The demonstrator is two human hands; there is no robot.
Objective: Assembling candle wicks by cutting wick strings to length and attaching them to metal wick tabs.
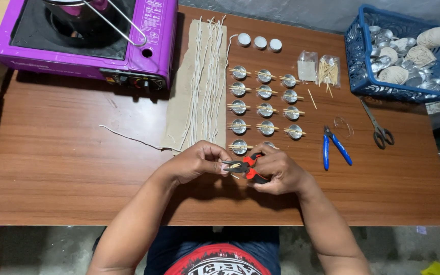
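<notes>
My right hand (pixel 278 170) grips red-and-black pliers (pixel 245 166) by the handles, jaws pointing left. My left hand (pixel 199 160) pinches a small piece at the plier jaws, with a thin wooden stick showing there. Both hands hover over the near middle of the wooden table (pixel 52 168). Just beyond them lie rows of small round metal cups (pixel 265 109), each with a toothpick laid across it. One cup (pixel 239 147) sits right by my left fingers.
White wick strings (pixel 204 81) lie on a cardboard strip. A purple portable stove (pixel 87 35) stands far left. Blue-handled cutters (pixel 334 146) and scissors (pixel 378 125) lie right. A blue basket (pixel 401 53) of metal cups sits far right, with toothpick bags (pixel 328 70) and three white tealights (pixel 259 42).
</notes>
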